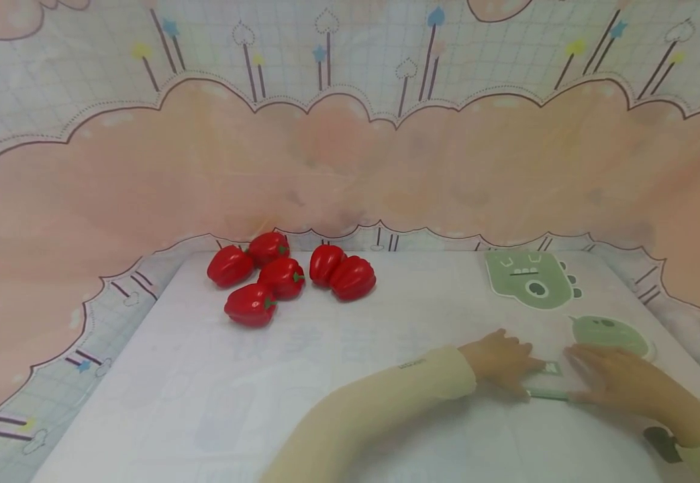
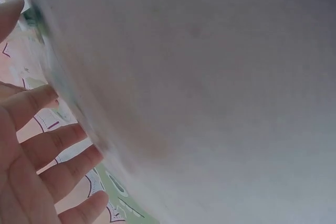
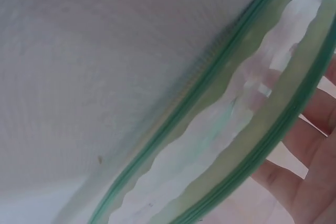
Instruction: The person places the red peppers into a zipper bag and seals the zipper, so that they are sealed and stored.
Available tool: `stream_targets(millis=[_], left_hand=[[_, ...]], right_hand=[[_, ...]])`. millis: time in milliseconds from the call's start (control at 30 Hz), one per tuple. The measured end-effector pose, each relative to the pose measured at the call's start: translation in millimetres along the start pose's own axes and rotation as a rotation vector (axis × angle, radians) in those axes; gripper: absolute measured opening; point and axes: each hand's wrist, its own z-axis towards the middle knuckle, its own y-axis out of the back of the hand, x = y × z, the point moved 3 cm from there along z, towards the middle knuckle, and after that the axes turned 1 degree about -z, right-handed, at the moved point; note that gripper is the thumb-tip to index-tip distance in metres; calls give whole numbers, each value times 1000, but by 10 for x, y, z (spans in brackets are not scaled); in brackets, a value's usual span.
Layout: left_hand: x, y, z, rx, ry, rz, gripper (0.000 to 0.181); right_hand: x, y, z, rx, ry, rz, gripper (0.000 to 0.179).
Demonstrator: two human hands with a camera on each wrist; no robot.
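Observation:
A clear zip bag with a green zip strip (image 1: 547,394) lies between my two hands on the white tabletop. In the right wrist view its two green bands (image 3: 265,142) stand apart, with see-through plastic between them. My left hand (image 1: 497,362) touches the bag's left side. The left wrist view has its fingers (image 2: 58,145) fairly straight and spread along a pale edge. At the bag's right side lies my right hand (image 1: 621,379), thumb by the strip's end. Its fingers (image 3: 310,142) extend behind the bag's edge, partly hidden by the plastic.
Several red bell peppers (image 1: 280,276) lie at the back left and middle. A flat green dinosaur figure (image 1: 531,280) and a green oval figure (image 1: 606,332) are at the right; whether they belong to the bag, I cannot tell. Patterned cloth (image 1: 337,168) surrounds the tabletop.

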Motion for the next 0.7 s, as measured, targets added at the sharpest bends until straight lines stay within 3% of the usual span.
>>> stream_targets(millis=[200, 433, 533, 700], left_hand=[[32, -20, -12, -19, -6, 2, 66], [3, -2, 15, -92, -24, 24, 50], [-37, 42, 31, -145, -38, 16, 38], [-97, 82, 29, -178, -74, -25, 28]], right_hand=[[30, 33, 1, 11, 7, -5, 71], [112, 79, 16, -149, 108, -32, 56], [145, 98, 26, -185, 136, -50, 51], [196, 122, 65, -238, 192, -99, 33]])
